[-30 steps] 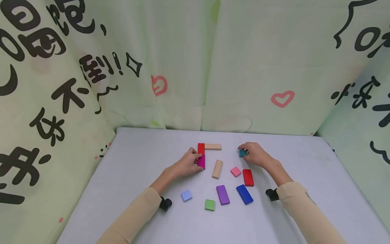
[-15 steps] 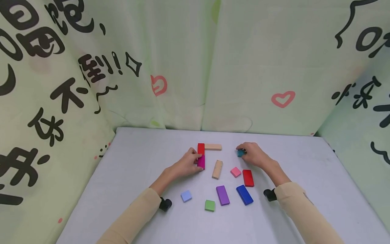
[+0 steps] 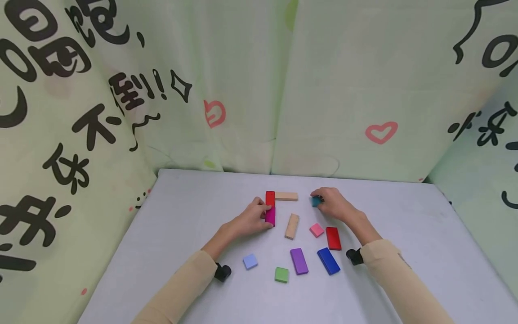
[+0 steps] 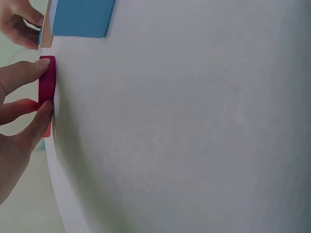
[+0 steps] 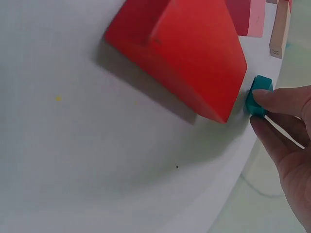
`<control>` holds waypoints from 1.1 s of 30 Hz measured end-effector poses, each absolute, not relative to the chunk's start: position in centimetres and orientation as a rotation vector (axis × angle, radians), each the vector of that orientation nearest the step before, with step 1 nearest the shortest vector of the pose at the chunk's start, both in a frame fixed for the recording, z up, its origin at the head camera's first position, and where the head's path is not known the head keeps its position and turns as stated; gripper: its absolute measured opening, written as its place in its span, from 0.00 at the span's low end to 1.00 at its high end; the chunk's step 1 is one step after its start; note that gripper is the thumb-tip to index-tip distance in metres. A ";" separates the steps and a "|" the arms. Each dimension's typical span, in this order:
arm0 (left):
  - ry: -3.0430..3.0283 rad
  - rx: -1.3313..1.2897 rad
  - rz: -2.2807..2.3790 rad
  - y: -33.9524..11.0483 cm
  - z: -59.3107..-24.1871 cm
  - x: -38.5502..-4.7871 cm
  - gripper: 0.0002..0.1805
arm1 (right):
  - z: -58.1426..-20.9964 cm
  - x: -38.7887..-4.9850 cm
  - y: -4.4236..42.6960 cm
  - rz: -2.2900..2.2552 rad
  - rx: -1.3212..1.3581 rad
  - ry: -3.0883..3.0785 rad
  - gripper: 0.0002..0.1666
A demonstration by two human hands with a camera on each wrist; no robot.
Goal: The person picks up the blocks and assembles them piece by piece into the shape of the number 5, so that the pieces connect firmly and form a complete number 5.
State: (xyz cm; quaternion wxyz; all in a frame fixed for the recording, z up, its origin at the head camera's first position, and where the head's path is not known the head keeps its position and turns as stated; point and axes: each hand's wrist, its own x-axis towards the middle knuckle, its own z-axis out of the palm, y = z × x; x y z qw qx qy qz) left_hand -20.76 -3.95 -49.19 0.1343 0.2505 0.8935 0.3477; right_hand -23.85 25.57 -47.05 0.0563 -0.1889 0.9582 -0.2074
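Observation:
My left hand [image 3: 252, 219] pinches the magenta block [image 3: 270, 217], which stands end to end with a red block [image 3: 270, 198]. A light wooden block [image 3: 286, 196] extends rightward from that red block's far end. In the left wrist view, thumb and fingers hold the two ends of the magenta block [image 4: 47, 82]. My right hand [image 3: 335, 204] grips a small teal block [image 3: 316, 201] to the right of the wooden one, with a gap between them. The right wrist view shows the teal block [image 5: 260, 96] between thumb and fingers.
Nearer me lie a second wooden block [image 3: 292, 226], a pink block [image 3: 317, 230], a red block [image 3: 333, 238], a dark blue block [image 3: 328, 261], a purple block [image 3: 299, 261], a green block [image 3: 281, 275] and a light blue block [image 3: 250, 261]. A curtain hangs behind the table [image 3: 194, 198].
My right hand has moved a little to the left with the teal block, closer to the wooden block. The left hand keeps its hold on the magenta block. The head view has shifted slightly.

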 end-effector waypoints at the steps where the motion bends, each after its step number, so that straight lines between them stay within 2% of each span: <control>1: 2.592 0.727 1.009 -3.9 -49.2 -20.8 0.33 | -47.0 -24.0 25.5 -0.634 -0.577 2.908 0.21; 33: 2.594 0.729 1.020 -3.9 -49.6 -21.2 0.34 | -47.3 -26.1 22.8 -0.670 -0.669 2.887 0.19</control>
